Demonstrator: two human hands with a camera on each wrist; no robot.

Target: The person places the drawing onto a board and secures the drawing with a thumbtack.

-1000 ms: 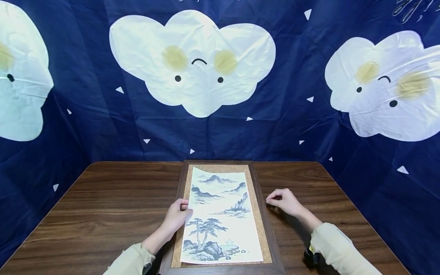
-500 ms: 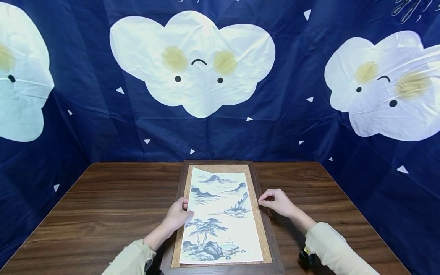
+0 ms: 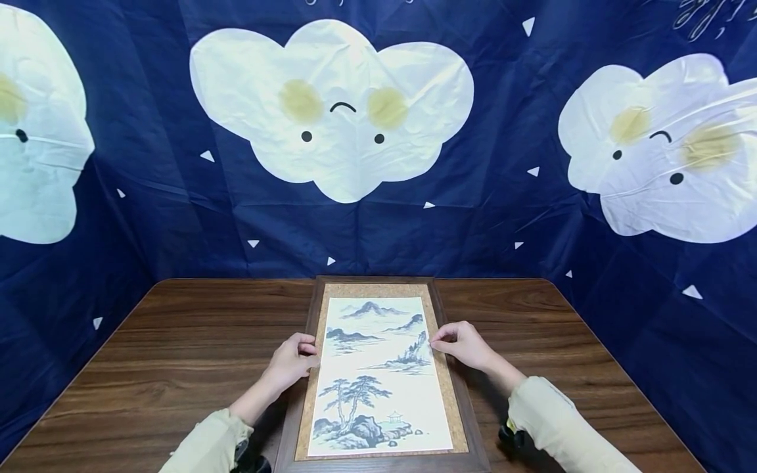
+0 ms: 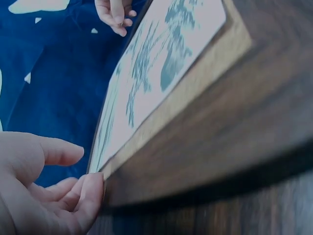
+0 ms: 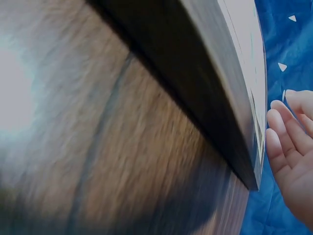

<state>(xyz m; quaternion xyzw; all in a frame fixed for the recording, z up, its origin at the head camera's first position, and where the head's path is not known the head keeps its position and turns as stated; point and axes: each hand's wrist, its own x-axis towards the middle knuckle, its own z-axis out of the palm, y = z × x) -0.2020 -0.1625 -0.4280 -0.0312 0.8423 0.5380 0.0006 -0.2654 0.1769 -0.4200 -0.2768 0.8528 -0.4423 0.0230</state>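
A sheet with a blue-grey ink landscape (image 3: 378, 394) lies flat on a cork board (image 3: 378, 289) set in a dark wooden frame (image 3: 311, 322). My left hand (image 3: 290, 362) is at the frame's left side, by the sheet's edge. Its thumb stands apart from the loosely curled fingers (image 4: 88, 200), and it holds nothing. Over the sheet's right edge, my right hand (image 3: 464, 345) brings thumb and index finger together. Between them a small thin pale thing (image 5: 283, 95) shows faintly; its kind is too small to tell.
The framed board rests on a dark wood-grain table (image 3: 195, 341), reaching its far edge. A blue cloth (image 3: 367, 236) printed with white clouds hangs behind and at both sides. Both forearms wear pale sleeves with black devices at the wrists.
My right hand has moved left, from beside the frame to the sheet's right edge. The left hand has let go of the sheet and drawn back left; its raised upper-left corner now lies flat.
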